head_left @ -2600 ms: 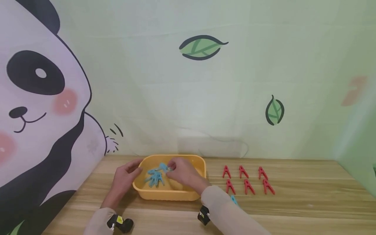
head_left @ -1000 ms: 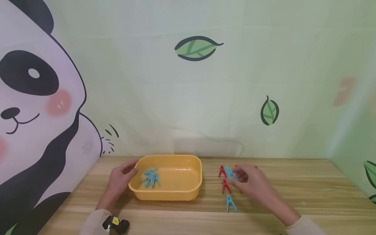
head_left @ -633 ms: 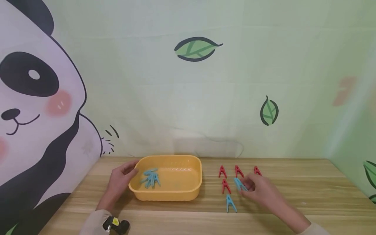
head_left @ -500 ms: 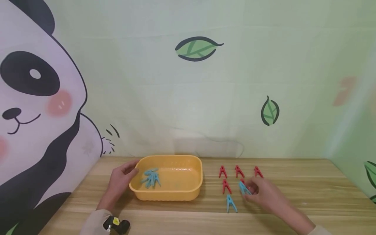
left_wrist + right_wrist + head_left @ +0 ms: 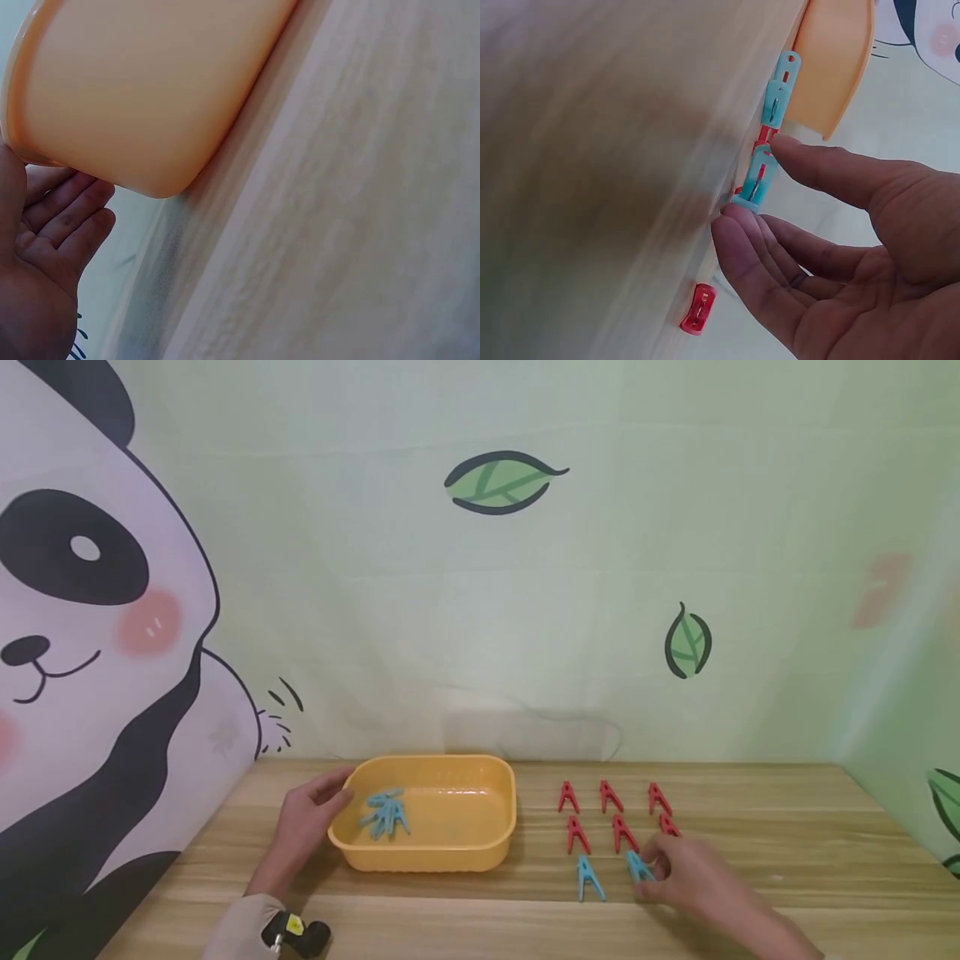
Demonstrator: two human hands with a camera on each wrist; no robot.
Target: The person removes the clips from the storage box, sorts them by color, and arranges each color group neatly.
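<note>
In the head view my right hand (image 5: 693, 877) pinches a light-blue clothespin (image 5: 639, 867) low over the table, below the red clothespins. In the right wrist view that clothespin (image 5: 756, 180) lies between thumb tip and fingertips; whether it touches the wood is unclear. To its left another blue clothespin (image 5: 588, 878) lies on the table. My left hand (image 5: 306, 814) rests against the left rim of a yellow plastic basin (image 5: 427, 860). Its fingers (image 5: 79, 206) extend loosely below the rim in the left wrist view. Several blue clothespins (image 5: 386, 814) are heaped in the basin's left part.
Red clothespins (image 5: 576, 835) lie in two rows right of the basin; my right hand partly covers the one at the near right. The wooden table (image 5: 450, 927) ends at a green printed cloth (image 5: 375, 610) behind. A small black camera (image 5: 303, 935) sits on my left wrist.
My right hand has taken a blue clothespin from the basin, carried it right over the red ones, and come down nearer me, beside the other blue one. My left hand has stayed at the basin.
</note>
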